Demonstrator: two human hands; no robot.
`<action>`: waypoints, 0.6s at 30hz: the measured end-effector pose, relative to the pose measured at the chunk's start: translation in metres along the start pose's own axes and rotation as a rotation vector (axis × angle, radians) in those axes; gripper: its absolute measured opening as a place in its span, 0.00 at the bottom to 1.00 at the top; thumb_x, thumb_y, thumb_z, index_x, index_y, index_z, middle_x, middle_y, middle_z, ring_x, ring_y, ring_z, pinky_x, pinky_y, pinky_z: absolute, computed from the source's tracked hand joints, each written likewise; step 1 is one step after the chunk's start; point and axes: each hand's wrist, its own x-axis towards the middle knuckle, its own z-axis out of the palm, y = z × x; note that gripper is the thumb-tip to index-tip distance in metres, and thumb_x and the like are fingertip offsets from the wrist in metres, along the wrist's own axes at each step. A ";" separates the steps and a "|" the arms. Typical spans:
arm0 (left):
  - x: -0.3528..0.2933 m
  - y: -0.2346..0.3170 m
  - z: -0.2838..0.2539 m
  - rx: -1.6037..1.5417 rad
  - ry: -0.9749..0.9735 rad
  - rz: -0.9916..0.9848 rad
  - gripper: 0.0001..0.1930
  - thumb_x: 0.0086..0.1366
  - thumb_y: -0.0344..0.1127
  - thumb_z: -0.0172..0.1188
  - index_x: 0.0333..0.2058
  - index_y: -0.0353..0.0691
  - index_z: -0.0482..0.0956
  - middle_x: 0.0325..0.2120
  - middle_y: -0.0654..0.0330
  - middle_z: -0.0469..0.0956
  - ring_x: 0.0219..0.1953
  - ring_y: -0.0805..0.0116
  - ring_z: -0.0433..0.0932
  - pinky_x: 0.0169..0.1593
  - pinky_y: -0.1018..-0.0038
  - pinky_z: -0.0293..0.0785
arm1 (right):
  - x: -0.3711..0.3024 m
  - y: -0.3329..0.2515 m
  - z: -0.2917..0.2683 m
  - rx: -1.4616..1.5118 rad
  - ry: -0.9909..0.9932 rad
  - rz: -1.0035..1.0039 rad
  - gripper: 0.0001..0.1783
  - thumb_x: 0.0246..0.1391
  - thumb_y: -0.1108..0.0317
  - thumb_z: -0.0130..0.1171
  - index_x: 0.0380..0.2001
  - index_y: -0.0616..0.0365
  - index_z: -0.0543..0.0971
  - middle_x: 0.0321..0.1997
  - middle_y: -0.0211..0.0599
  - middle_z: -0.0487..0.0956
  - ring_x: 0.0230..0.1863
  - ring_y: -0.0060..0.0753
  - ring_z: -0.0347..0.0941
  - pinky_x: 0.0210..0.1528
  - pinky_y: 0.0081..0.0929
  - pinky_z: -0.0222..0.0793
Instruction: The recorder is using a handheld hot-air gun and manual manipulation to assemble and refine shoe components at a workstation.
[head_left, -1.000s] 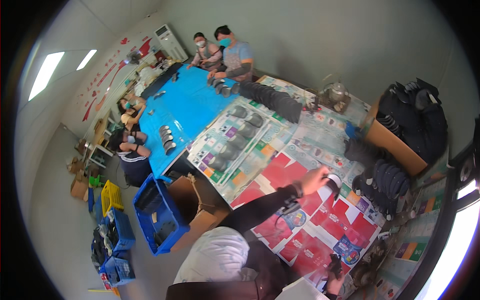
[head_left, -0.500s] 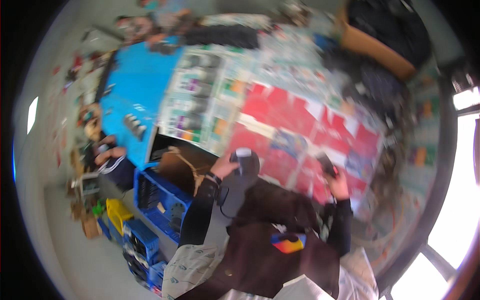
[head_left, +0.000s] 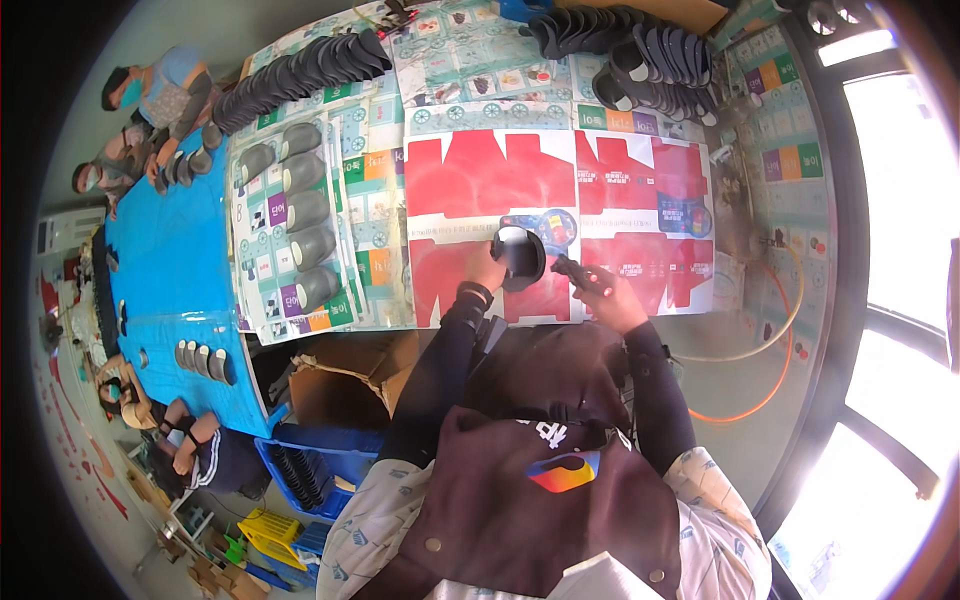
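My left hand [head_left: 484,268] is closed on the edge of a dark grey slipper-shaped piece [head_left: 537,262] with a pale, shiny patch, held over the red printed sheets [head_left: 490,180]. Just right of it, my right hand [head_left: 612,300] is closed around a small dark tool [head_left: 570,270]; its exact kind cannot be made out. The tool's tip points toward the piece, with a narrow gap between them. To the left, several similar dark grey pieces [head_left: 310,211] lie in columns on printed sheets.
Dark pieces [head_left: 300,80] stand in a long row at the back left, with more stacked [head_left: 660,60] at the back right. A blue table [head_left: 170,260] adjoins on the left, where other people sit. An orange hose [head_left: 770,390] loops at right; a cardboard box [head_left: 345,375] and blue crate [head_left: 340,465] stand lower left.
My view has swung and sharpened. My right hand has brought the dark tool leftward, close to the slipper-shaped piece. The left hand still grips that piece.
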 end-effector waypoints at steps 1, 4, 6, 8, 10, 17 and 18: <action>0.002 -0.004 0.002 -0.004 -0.013 0.036 0.19 0.60 0.35 0.67 0.48 0.32 0.79 0.40 0.44 0.85 0.43 0.47 0.85 0.47 0.57 0.81 | 0.004 -0.006 0.007 -0.040 -0.004 -0.011 0.21 0.53 0.64 0.67 0.51 0.57 0.80 0.32 0.45 0.81 0.30 0.42 0.80 0.37 0.38 0.74; 0.010 -0.021 0.013 -0.091 -0.030 0.135 0.21 0.61 0.32 0.68 0.51 0.31 0.78 0.42 0.46 0.86 0.44 0.53 0.86 0.47 0.61 0.82 | 0.012 -0.019 0.020 -0.115 0.021 -0.081 0.16 0.52 0.64 0.62 0.44 0.58 0.79 0.31 0.53 0.80 0.36 0.63 0.78 0.38 0.47 0.72; 0.017 -0.035 0.019 -0.129 -0.065 0.132 0.20 0.63 0.30 0.67 0.52 0.29 0.77 0.43 0.47 0.85 0.44 0.57 0.86 0.46 0.63 0.83 | 0.019 -0.025 0.028 -0.081 0.079 -0.112 0.11 0.51 0.67 0.58 0.38 0.58 0.78 0.30 0.56 0.80 0.39 0.68 0.76 0.38 0.51 0.71; 0.023 -0.047 0.023 -0.308 -0.116 0.098 0.15 0.67 0.28 0.61 0.50 0.30 0.78 0.40 0.53 0.85 0.39 0.65 0.85 0.38 0.68 0.83 | 0.029 -0.028 0.035 -0.173 0.124 -0.125 0.11 0.52 0.66 0.59 0.37 0.59 0.79 0.31 0.58 0.80 0.40 0.68 0.77 0.39 0.54 0.71; 0.023 -0.053 0.022 -0.356 -0.123 0.079 0.13 0.69 0.27 0.58 0.50 0.30 0.78 0.37 0.56 0.84 0.36 0.69 0.84 0.35 0.71 0.82 | 0.037 -0.027 0.038 -0.183 0.122 -0.152 0.11 0.52 0.65 0.59 0.38 0.57 0.79 0.32 0.58 0.81 0.40 0.68 0.77 0.40 0.54 0.72; -0.002 -0.025 0.003 -0.472 -0.164 -0.036 0.15 0.69 0.28 0.58 0.52 0.30 0.77 0.37 0.58 0.84 0.34 0.71 0.84 0.33 0.74 0.82 | 0.045 -0.011 0.030 -0.189 0.133 -0.129 0.12 0.55 0.62 0.59 0.39 0.57 0.80 0.35 0.60 0.81 0.42 0.68 0.77 0.41 0.55 0.73; -0.005 -0.022 0.002 -0.491 -0.165 -0.048 0.16 0.69 0.29 0.59 0.53 0.30 0.77 0.38 0.58 0.84 0.34 0.71 0.84 0.33 0.74 0.82 | 0.044 -0.009 0.028 -0.204 0.139 -0.134 0.12 0.55 0.62 0.59 0.39 0.56 0.80 0.35 0.60 0.81 0.42 0.68 0.77 0.42 0.55 0.73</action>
